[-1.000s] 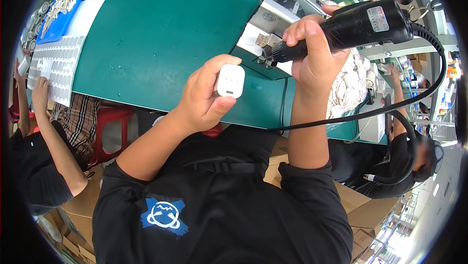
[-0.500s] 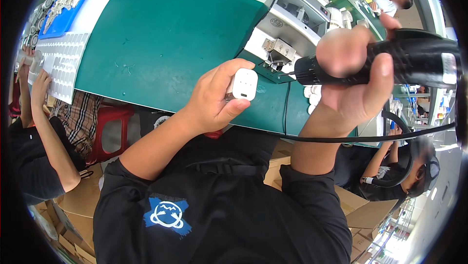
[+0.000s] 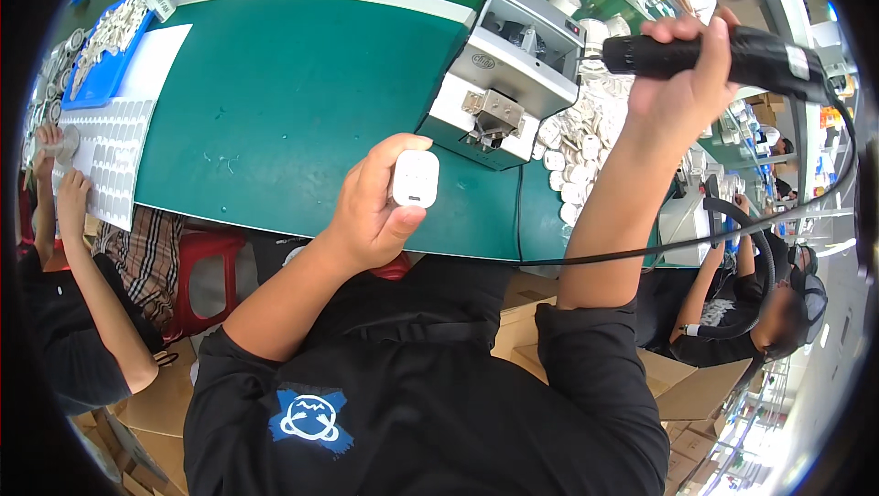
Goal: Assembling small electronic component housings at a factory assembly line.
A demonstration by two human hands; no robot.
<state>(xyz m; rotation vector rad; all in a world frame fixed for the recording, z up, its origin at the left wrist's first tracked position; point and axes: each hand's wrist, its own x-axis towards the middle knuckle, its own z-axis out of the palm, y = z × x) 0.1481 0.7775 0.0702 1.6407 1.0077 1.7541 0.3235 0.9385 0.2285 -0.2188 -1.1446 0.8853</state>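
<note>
Machine beside piled white plugs, green table — worker's hands on tray

One white plug casing, one black electric screwdriver, one grey machine.

A single view was given, taken from a wide fisheye camera worn on the person's head and aimed steeply downward. The person's own chest and forearms were seen close below, entering from the lower edge. The green table was seen farther ahead, its straight edges bent toward the dark circular rim. No second view was supplied for overlap.
</note>
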